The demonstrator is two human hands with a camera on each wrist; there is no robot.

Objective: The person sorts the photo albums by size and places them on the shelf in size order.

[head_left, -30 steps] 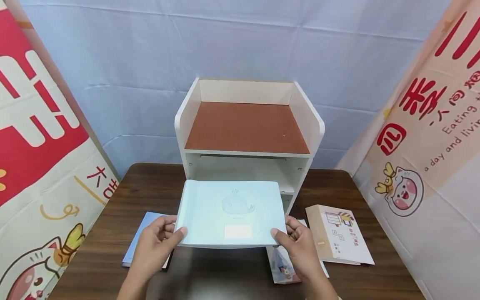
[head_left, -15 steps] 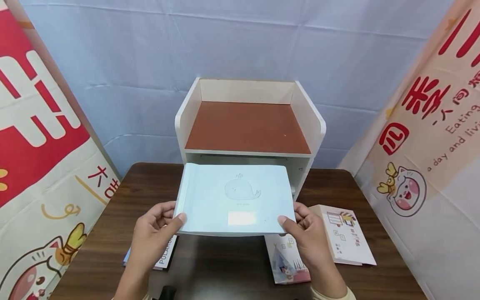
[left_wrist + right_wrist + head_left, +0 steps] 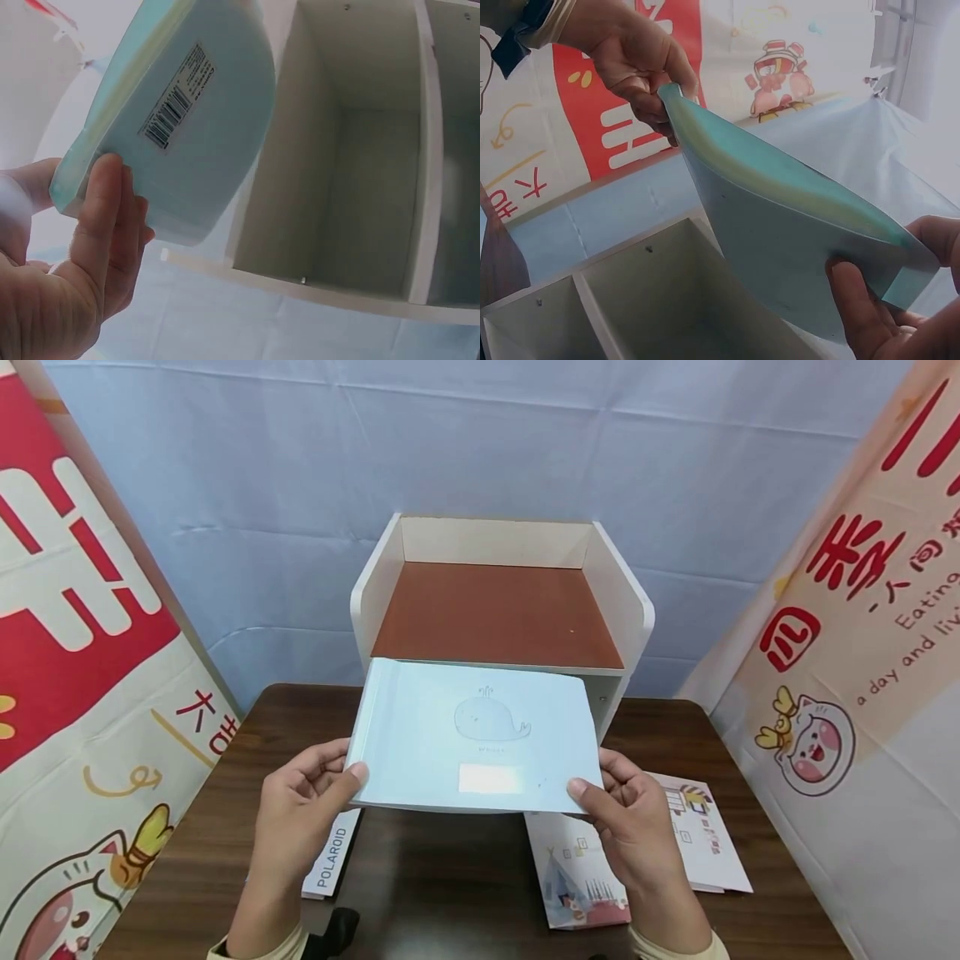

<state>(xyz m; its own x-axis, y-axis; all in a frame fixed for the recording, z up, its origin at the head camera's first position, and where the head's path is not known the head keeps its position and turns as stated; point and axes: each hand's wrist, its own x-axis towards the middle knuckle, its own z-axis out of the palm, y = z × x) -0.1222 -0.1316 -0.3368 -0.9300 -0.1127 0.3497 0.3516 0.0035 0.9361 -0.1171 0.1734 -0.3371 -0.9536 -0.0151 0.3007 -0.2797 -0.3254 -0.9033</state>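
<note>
A light blue notebook [image 3: 412, 727] with a whale drawing on its cover is held up in front of the white shelf unit [image 3: 362, 618]. My left hand [image 3: 300, 810] pinches its lower left corner, thumb on the cover and fingers underneath. At the lower right corner, my right hand [image 3: 637, 822] grips it the same way. In the left wrist view, the notebook's underside [image 3: 217, 127] shows a barcode label. The right wrist view shows its page edges, and the notebook [image 3: 765, 240] bows slightly between both hands.
The shelf unit has a brown top board [image 3: 495, 610] and compartments below, partly hidden by the notebook. A book marked POLAROID [image 3: 330, 856] lies under my left wrist. Two illustrated booklets, one pale [image 3: 566, 872] and one white [image 3: 708, 839], lie at the right on the dark wooden table [image 3: 435, 893].
Both hands have lifted the notebook higher, and it now covers more of the shelf front. The POLAROID book's lettering has come into view, and the notebook's right side sits slightly lower.
</note>
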